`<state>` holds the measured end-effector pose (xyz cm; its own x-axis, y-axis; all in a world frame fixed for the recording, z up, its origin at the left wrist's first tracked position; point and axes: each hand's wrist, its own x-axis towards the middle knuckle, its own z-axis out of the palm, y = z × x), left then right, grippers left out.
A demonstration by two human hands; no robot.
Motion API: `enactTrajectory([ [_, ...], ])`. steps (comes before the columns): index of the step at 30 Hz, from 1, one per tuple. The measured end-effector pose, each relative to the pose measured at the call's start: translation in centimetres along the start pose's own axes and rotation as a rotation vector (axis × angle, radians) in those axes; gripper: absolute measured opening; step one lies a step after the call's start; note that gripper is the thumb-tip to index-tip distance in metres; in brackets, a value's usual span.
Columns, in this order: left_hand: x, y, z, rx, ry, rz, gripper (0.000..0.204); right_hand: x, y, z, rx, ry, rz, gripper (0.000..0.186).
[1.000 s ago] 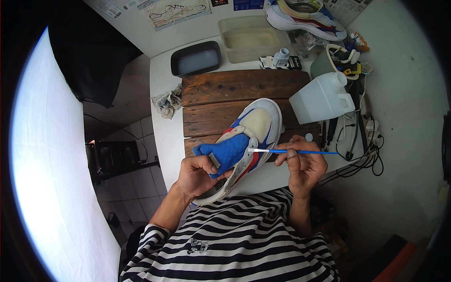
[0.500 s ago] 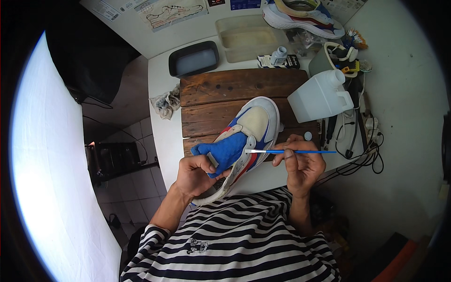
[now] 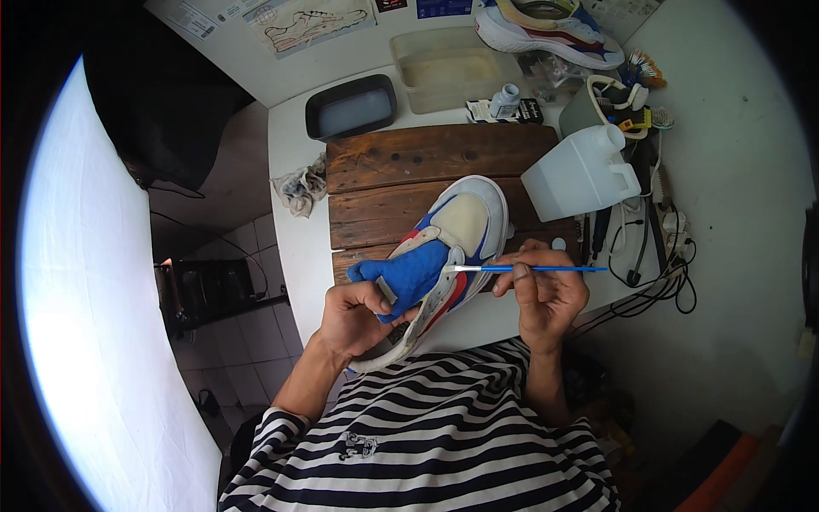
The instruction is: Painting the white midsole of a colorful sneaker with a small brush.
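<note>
A sneaker (image 3: pixel 465 213) with cream, grey, blue and red panels lies slanted over the near part of the wooden board, its toe pointing away from me. My left hand (image 3: pixel 351 320) grips its blue padded tongue (image 3: pixel 401 277), thumb on the pale label and fingers hidden beneath. Between the thumb and fingers of my right hand (image 3: pixel 548 294) is a thin paintbrush (image 3: pixel 537 269) with a blue handle. The white bristle tip meets the pale eyelet strip (image 3: pixel 452 266) beside the tongue; whether it presses there I cannot tell.
A wooden board (image 3: pixel 375 166) covers the table's middle. Behind it stand a black tray (image 3: pixel 351 107), a clear tub (image 3: pixel 448 72) and a small bottle (image 3: pixel 505 102). A white jug (image 3: pixel 580 175) stands right, near cables (image 3: pixel 674 273). A crumpled rag (image 3: pixel 300 188) lies left.
My right hand and the paintbrush have shifted slightly away from me, so the tip sits a little higher on the eyelet strip. My left hand and the sneaker stay put.
</note>
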<state>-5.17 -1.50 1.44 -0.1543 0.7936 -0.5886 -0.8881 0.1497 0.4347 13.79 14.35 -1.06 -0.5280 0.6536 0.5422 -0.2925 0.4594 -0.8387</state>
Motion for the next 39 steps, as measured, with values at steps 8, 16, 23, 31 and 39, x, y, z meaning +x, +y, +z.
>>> enactTrajectory([
  [8,0.7,-0.4,-2.8,-0.144,-0.257,-0.039,0.047,0.5,-0.1,-0.2,0.128,0.067,0.099,0.009],
  [16,0.7,-0.5,-2.8,-0.126,-0.218,-0.042,0.037,0.3,0.0,-0.1,0.071,0.12,0.126,0.011],
  [23,0.9,-0.7,-3.0,-0.12,-0.239,-0.046,0.045,0.7,-0.1,0.2,0.081,0.144,0.125,0.011],
  [31,0.5,-0.6,-2.5,-0.101,-0.163,0.001,0.05,0.8,-0.7,-0.6,0.052,0.227,0.127,0.011],
  [39,0.5,-0.5,-1.2,-0.178,-0.129,0.157,0.056,-0.5,1.0,-4.7,-0.307,0.26,0.219,0.01],
])
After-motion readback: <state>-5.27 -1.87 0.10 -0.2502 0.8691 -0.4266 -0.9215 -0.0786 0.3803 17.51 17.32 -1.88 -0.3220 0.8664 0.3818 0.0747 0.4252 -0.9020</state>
